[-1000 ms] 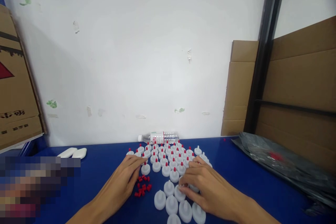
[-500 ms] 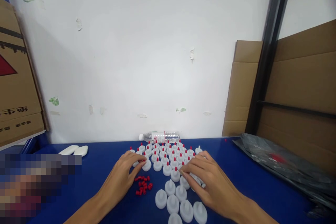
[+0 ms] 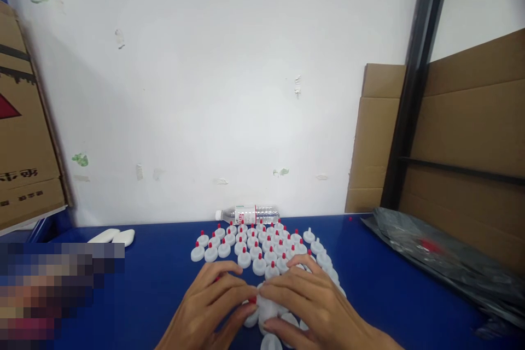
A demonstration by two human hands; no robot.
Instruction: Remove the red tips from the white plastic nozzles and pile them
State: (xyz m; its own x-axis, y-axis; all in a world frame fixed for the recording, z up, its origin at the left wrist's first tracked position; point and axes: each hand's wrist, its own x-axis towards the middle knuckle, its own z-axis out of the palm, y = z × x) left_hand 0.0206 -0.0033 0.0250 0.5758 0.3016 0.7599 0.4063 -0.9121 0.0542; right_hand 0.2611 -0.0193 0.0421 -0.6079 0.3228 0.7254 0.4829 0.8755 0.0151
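Note:
My left hand [image 3: 219, 303] pinches a small red cap [image 3: 253, 300] between thumb and fingers. Facing it, my right hand [image 3: 309, 301] grips a white nozzle cap [image 3: 268, 309], tilted with its tip toward the red cap. The two hands nearly meet; whether the red cap touches the nozzle I cannot tell. Behind them stand several white nozzle caps with red tips [image 3: 244, 258] in loose rows. Bare white nozzle caps [image 3: 271, 342] lie below and between my hands, partly covered. More bare ones [image 3: 324, 258] run along the right side. The loose red caps are mostly hidden behind my left hand.
A clear plastic bottle [image 3: 254, 214] lies against the wall at the back of the blue table [image 3: 156, 279]. Two white rounded objects [image 3: 123, 237] rest at the left. Grey plastic bags [image 3: 430, 251] lie at the right. Cardboard [image 3: 375, 142] leans near a dark post.
My left hand has moved right and nearer from the rows, now with a red cap. My right hand has come slightly left and down, and now holds a white nozzle cap. The hands are close together.

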